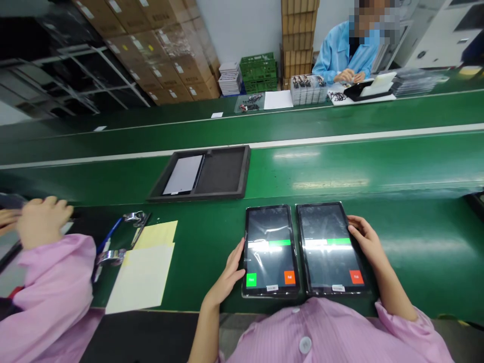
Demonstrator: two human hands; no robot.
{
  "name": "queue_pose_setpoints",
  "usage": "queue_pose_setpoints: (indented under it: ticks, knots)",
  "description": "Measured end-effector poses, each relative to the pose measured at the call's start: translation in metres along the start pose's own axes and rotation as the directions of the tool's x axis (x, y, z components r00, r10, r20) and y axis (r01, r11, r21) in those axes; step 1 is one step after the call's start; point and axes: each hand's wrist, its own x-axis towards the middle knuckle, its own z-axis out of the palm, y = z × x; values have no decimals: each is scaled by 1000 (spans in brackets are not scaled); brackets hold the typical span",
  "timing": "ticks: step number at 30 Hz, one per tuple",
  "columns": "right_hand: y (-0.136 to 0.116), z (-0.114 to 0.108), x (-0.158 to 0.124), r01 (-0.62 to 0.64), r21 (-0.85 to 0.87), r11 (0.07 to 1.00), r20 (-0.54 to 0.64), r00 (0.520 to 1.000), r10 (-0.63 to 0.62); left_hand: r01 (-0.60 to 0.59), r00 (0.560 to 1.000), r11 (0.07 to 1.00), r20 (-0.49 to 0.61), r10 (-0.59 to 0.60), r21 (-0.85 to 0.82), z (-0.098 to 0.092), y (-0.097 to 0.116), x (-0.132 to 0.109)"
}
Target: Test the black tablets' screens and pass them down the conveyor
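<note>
Two black tablets lie side by side, face up, near the front edge of the green bench. The left tablet [270, 257] shows a green button, an orange "Fail" button and a bright green bar. On the right tablet [328, 262] are a similar bar and a red "Fail" button. My left hand [226, 276] is open, its fingers and thumb lying along the left tablet's left edge. My right hand [366, 242] rests against the upper right edge of the right tablet, fingers loosely bent and apart. Clear film seems to cover both screens.
A dark foam tray [223, 174] holds another tablet [183, 174] in its left compartment. Left of me lie yellowish paper sheets [141, 277], tape rolls [113, 256] and a co-worker's hand [44, 222]. Across the bench, a person in blue [342, 53] works beside clear trays [308, 91].
</note>
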Motion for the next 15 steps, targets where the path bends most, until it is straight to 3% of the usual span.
queue_pose_setpoints:
  ticks: [2, 5, 7, 9, 11, 13, 15]
  knots:
    - [-5, -1, -3, 56, -36, 998, -38, 998, -57, -10, 1000, 1000, 9, 10, -1, 3, 3, -3]
    - [-21, -5, -16, 282, -244, 928, -82, 947, -309, -29, 999, 1000, 28, 28, 10, 7, 8, -7]
    - [-36, -4, -31, 466, -422, 778, 56, 870, -490, -33, 999, 998, 37, 31, 54, 9, 10, -9]
    - [-49, 0, -48, 638, -490, 594, 303, 764, -570, -40, 998, 994, 41, 36, 102, 7, 13, -10]
    - [-57, 9, -66, 769, -470, 434, 515, 638, -573, -72, 997, 989, 32, 68, 131, 0, 21, -7]
    - [-59, 20, -80, 848, -414, 331, 647, 530, -549, -126, 992, 977, 23, 124, 172, -10, 36, 4]
    - [-58, 29, -86, 877, -370, 306, 702, 480, -526, -174, 985, 940, 43, 169, 293, -20, 59, 24]
